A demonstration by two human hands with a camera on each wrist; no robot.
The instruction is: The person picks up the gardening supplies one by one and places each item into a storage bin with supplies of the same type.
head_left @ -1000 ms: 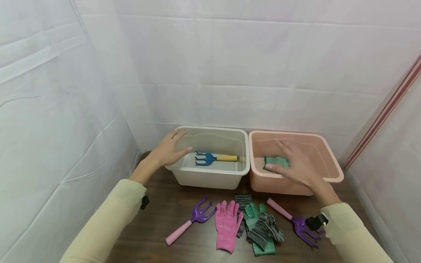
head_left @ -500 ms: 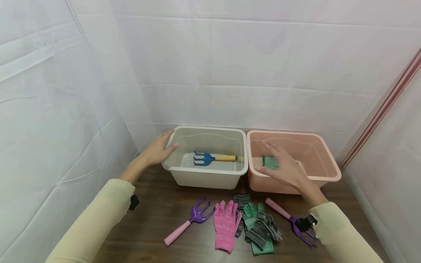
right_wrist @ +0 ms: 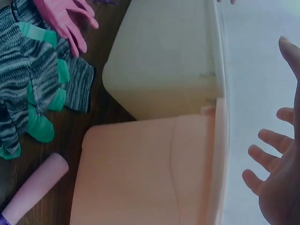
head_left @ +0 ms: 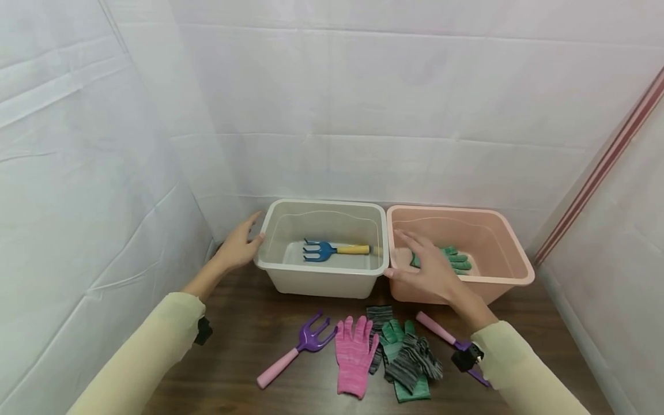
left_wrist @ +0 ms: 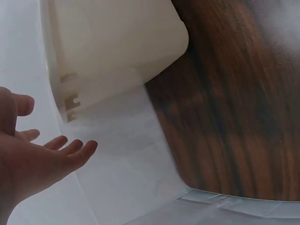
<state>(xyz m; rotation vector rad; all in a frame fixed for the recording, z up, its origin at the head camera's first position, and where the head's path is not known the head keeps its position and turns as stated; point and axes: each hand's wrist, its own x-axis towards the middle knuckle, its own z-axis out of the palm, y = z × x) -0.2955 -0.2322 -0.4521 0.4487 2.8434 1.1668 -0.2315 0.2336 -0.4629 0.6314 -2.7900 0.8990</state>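
My left hand [head_left: 238,246] is at the left end of the white bin [head_left: 321,283], fingers spread and thumb tip right at the rim. In the left wrist view its fingers [left_wrist: 70,157] hold nothing. Over the front left part of the pink bin [head_left: 510,280] is my right hand [head_left: 429,273], empty, with spread fingers. A blue hand fork [head_left: 324,250] with a yellow handle lies inside the white bin. The pink bin contains a green glove [head_left: 459,259], partly hidden by my right hand.
A purple hand fork [head_left: 309,339] with a pink handle, a pink glove [head_left: 355,357] and a pile of grey [head_left: 410,364] and green gloves lie on the brown table [head_left: 228,357]. Another pink-handled fork [head_left: 436,327] is partly under my right wrist. White sheeting [head_left: 321,104] surrounds the table.
My left hand has moved left, from over the white bin to its left rim. My right hand has moved left over the pink bin, uncovering more of the green glove. Both stayed empty.
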